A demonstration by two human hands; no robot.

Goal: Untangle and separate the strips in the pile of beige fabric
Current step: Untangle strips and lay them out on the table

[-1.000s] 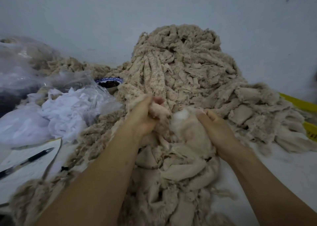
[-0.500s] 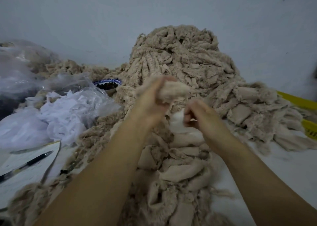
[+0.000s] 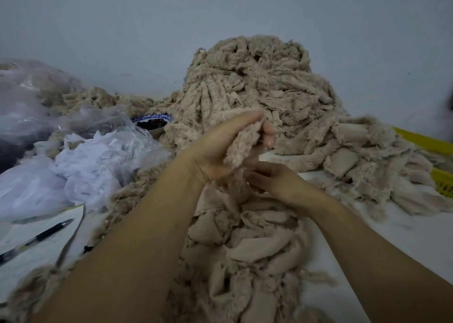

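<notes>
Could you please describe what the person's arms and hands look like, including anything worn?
The left forearm and right forearm are bare, with no sleeves in view. The left hand and right hand wear no gloves, and no ring, watch or bracelet shows.

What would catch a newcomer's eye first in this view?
The tall mound of beige fabric heaped against the wall, centre. In front of it the left hand grips a fuzzy strip, with the right hand just below it. Crumpled white material lies at left.
</notes>
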